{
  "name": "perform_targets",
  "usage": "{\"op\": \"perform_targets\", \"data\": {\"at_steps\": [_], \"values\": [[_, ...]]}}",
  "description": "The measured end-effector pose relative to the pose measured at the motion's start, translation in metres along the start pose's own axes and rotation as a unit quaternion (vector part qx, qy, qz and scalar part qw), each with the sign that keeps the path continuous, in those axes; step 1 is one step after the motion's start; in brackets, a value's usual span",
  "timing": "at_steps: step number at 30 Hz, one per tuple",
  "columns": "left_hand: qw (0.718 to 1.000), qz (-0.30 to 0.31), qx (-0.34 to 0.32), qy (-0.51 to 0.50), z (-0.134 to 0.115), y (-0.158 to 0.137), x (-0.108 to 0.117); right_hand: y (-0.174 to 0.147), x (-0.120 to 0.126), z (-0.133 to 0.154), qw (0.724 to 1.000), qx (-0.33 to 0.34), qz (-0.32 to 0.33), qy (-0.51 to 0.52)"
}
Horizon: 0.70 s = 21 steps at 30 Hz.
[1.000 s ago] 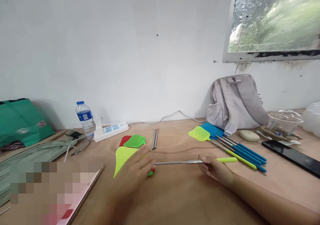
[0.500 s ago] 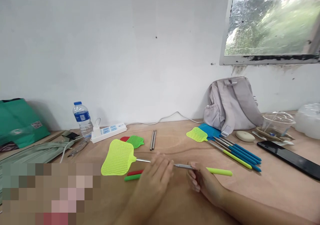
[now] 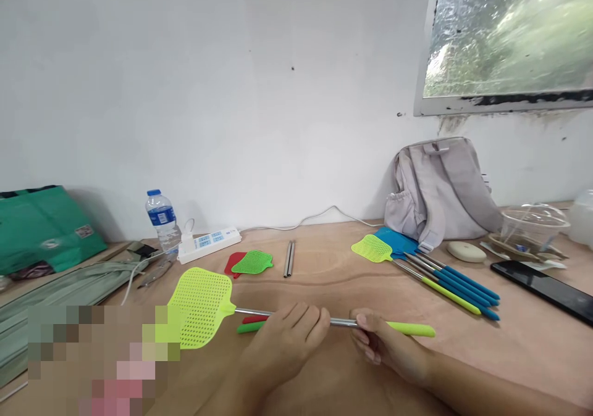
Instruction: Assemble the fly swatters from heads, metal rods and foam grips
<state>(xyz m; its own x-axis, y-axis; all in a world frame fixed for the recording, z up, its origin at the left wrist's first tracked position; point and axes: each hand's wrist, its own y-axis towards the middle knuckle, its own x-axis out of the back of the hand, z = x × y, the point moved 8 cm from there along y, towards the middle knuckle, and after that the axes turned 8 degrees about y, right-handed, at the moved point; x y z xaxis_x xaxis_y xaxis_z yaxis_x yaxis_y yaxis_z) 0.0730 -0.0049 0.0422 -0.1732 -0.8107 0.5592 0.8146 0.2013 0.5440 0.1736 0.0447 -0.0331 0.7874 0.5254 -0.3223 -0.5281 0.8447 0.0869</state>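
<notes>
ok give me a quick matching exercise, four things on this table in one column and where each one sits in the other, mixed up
Things:
1. water bottle
2. grey backpack
3. black phone
4. yellow-green fly swatter

Places:
A. leaning on the wall under the window
B. held across the table by the left hand and right hand
C. beside the white power strip
D. flat near the right edge

Pairs: 1-C, 2-A, 3-D, 4-B

Soft, even daylight enters from the window (image 3: pixel 509 33) at 1 o'clock, whose glass looks smeared and bright. The white wall (image 3: pixel 231 95) is evenly lit, with faint shadows behind the bottle (image 3: pixel 162 218) and backpack (image 3: pixel 440 187). Wide-angle bending shows at the edges. A pixelated patch (image 3: pixel 92 360) sits at 8 o'clock.
</notes>
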Motion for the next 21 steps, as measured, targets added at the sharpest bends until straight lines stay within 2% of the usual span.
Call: {"op": "perform_targets", "data": {"at_steps": [5, 13, 21], "values": [[1.000, -0.010, -0.006, 0.008, 0.011, -0.004, 0.002, 0.002, 0.010, 0.005, 0.999, 0.038, 0.017, -0.028], [1.000, 0.005, -0.018, 0.023, 0.018, -0.010, -0.002, 0.005, 0.020, 0.006, 0.996, 0.037, -0.004, -0.077], [0.999, 0.020, 0.006, 0.045, 0.050, -0.035, -0.007, 0.010, 0.049, 0.022, 0.996, 0.062, -0.048, -0.033]]}}
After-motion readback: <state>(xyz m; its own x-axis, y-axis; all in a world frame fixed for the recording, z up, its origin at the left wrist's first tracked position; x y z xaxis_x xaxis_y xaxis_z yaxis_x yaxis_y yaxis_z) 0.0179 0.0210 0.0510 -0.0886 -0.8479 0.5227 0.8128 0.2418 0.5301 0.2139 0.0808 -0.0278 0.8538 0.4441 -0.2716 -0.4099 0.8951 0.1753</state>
